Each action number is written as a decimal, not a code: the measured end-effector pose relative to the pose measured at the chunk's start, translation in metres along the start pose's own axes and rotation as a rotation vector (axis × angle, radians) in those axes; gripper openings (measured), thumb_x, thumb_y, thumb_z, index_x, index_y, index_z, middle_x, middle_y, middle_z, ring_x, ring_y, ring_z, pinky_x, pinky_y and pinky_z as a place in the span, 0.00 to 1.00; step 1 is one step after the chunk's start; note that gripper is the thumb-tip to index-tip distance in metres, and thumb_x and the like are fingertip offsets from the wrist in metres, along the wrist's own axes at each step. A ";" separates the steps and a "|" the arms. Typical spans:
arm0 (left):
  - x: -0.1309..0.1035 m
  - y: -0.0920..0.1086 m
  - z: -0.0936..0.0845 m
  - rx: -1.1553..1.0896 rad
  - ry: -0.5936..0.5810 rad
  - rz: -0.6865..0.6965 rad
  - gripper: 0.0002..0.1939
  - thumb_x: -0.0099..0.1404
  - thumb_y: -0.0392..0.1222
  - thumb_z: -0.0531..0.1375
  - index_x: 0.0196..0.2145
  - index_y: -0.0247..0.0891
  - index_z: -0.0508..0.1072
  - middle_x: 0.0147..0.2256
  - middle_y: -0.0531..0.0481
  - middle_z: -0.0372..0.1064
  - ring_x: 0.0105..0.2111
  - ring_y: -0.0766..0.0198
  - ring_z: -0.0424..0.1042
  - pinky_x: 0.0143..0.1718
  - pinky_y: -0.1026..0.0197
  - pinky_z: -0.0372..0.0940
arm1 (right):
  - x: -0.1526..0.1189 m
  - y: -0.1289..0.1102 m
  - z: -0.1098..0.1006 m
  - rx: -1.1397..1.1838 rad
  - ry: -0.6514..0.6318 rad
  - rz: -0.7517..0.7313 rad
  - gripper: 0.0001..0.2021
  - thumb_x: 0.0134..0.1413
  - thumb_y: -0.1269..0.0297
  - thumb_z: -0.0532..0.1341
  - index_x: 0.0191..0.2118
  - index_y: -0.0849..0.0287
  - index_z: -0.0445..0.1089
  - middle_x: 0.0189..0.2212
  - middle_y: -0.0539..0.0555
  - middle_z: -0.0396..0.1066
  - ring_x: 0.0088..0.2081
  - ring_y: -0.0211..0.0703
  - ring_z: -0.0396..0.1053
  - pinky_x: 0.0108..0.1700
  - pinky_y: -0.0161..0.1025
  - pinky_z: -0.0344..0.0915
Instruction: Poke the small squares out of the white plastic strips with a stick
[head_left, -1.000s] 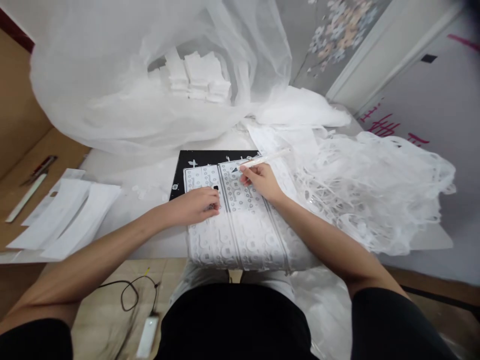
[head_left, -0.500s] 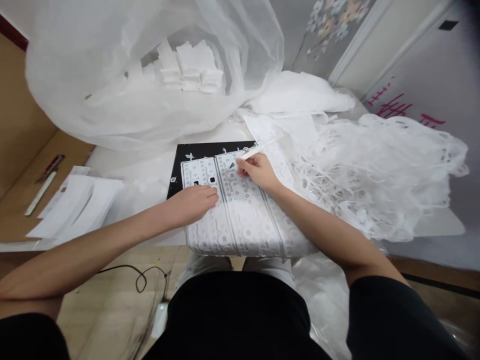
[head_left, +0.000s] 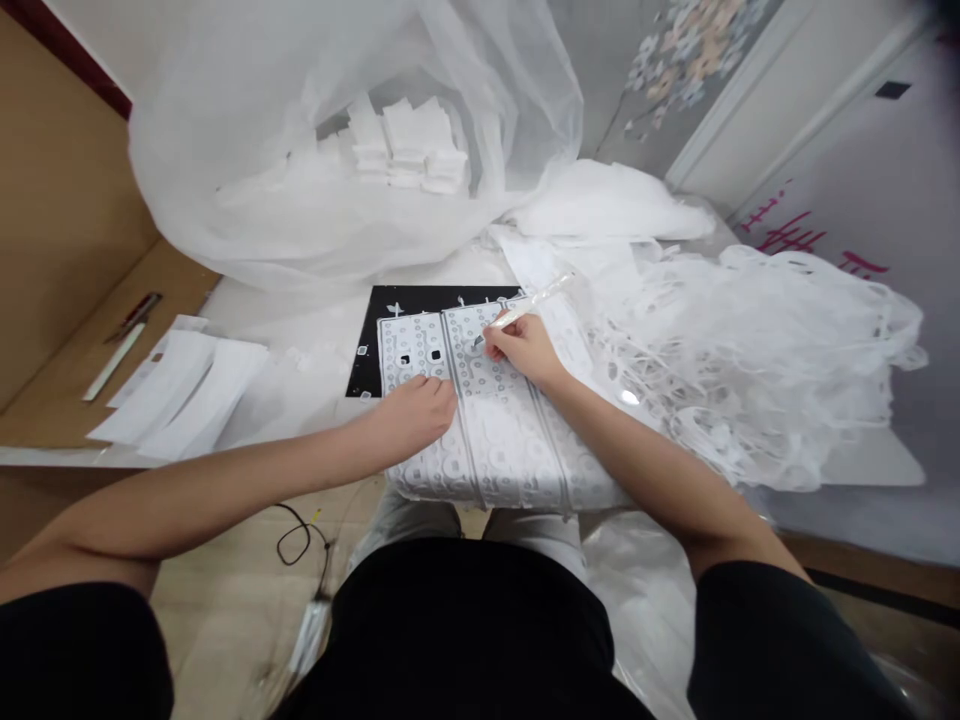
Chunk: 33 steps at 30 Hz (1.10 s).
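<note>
Right of the punched sheet (head_left: 487, 420) a heap of cut-out scrap (head_left: 750, 360) crowds in, touching its right edge. At the far side a big clear bag (head_left: 337, 170) billows over the surface (head_left: 285, 370), closing that way. To the left there is bare room between the black mat (head_left: 375, 345) and the loose white strips (head_left: 187, 390). The near edge is open.
</note>
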<state>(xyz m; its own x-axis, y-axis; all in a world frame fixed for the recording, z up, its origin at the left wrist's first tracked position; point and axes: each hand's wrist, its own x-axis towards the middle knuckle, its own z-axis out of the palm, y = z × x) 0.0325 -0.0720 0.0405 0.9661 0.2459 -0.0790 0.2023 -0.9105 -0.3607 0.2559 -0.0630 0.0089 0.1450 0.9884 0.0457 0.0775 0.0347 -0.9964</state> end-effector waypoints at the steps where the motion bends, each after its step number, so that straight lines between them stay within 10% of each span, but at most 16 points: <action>1: 0.000 -0.003 0.002 -0.012 0.013 0.018 0.11 0.68 0.27 0.51 0.35 0.30 0.72 0.33 0.41 0.69 0.33 0.54 0.70 0.33 0.54 0.60 | 0.000 0.000 0.000 -0.008 -0.009 -0.008 0.08 0.51 0.64 0.63 0.25 0.58 0.66 0.19 0.50 0.72 0.20 0.35 0.67 0.25 0.33 0.67; 16: -0.036 -0.051 0.049 -0.813 0.336 0.017 0.11 0.74 0.39 0.53 0.49 0.37 0.73 0.46 0.43 0.73 0.47 0.62 0.71 0.49 0.58 0.67 | -0.004 0.001 -0.001 -0.117 -0.226 -0.061 0.12 0.53 0.55 0.67 0.30 0.57 0.70 0.25 0.50 0.74 0.26 0.37 0.68 0.29 0.36 0.66; 33: -0.018 -0.069 0.040 -0.923 0.171 0.171 0.12 0.74 0.40 0.55 0.43 0.41 0.79 0.44 0.44 0.74 0.44 0.62 0.70 0.46 0.60 0.65 | -0.002 0.001 -0.003 -0.130 -0.240 -0.025 0.11 0.52 0.55 0.68 0.30 0.57 0.71 0.25 0.51 0.75 0.27 0.39 0.71 0.31 0.38 0.69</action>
<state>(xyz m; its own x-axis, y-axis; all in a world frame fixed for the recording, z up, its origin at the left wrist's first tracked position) -0.0056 -0.0005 0.0301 0.9899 0.1002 0.1002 0.0330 -0.8508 0.5244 0.2588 -0.0655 0.0079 -0.0948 0.9948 0.0362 0.2063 0.0552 -0.9769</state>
